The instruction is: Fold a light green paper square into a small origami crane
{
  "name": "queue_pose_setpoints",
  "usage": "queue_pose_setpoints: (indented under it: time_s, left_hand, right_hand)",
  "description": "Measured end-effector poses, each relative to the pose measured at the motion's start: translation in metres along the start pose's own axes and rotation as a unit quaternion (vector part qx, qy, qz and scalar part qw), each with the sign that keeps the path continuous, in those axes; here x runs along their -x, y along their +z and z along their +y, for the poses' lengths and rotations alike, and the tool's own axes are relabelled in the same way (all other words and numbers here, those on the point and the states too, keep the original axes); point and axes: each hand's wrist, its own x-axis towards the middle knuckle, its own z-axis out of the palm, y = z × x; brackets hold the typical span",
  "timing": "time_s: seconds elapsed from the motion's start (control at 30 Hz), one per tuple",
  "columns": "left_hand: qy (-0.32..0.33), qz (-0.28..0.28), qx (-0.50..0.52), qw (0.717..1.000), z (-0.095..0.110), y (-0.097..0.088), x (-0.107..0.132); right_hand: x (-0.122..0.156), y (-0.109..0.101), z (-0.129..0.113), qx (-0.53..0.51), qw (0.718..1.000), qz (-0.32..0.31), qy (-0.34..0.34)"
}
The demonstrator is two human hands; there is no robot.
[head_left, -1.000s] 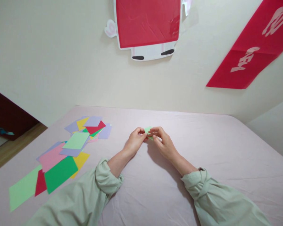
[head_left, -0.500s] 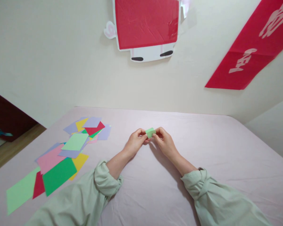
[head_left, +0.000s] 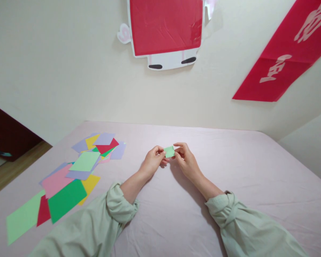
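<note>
A small light green piece of paper [head_left: 169, 152], apparently folded, is held up between my two hands over the middle of the covered surface. My left hand [head_left: 152, 161] pinches its left edge between thumb and fingers. At the opposite edge, the thumb and fingers of my right hand [head_left: 186, 161] hold the paper more loosely, the index finger reaching over the top right corner. The fingertips behind the sheet are partly hidden.
Loose coloured paper sheets overlap on the left, among them a green sheet [head_left: 67, 200], a pink sheet [head_left: 57, 180] and a light green sheet [head_left: 85, 161]. A pale pink cloth [head_left: 160, 221] covers the surface. Behind it rises a wall [head_left: 96, 85] with red decorations.
The small green paper has turned flatter toward me and shifted slightly left. My right index finger has lifted and straightened along its top right corner.
</note>
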Motion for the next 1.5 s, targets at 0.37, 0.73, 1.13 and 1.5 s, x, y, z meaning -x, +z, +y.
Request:
queue_pose_setpoints:
  time_s: [0.37,0.73,1.13,1.5]
  left_hand:
    - [0.002,-0.031,0.022,0.999,0.01,-0.002,0.004]
    - [0.005,-0.018,-0.004,1.0,0.007,-0.002,0.004]
    - [0.017,-0.066,-0.028,0.997,0.005,0.002,0.006]
    - [0.04,-0.059,-0.066,0.995,-0.007,0.002,0.004]
  right_hand:
    - [-0.003,-0.004,0.002,0.046,0.997,-0.035,-0.047]
    - [-0.002,-0.001,0.004,-0.01,0.998,-0.067,-0.005]
    - [-0.007,-0.002,0.01,-0.081,0.994,0.001,0.072]
    - [-0.006,-0.002,0.009,-0.043,0.996,0.016,0.072]
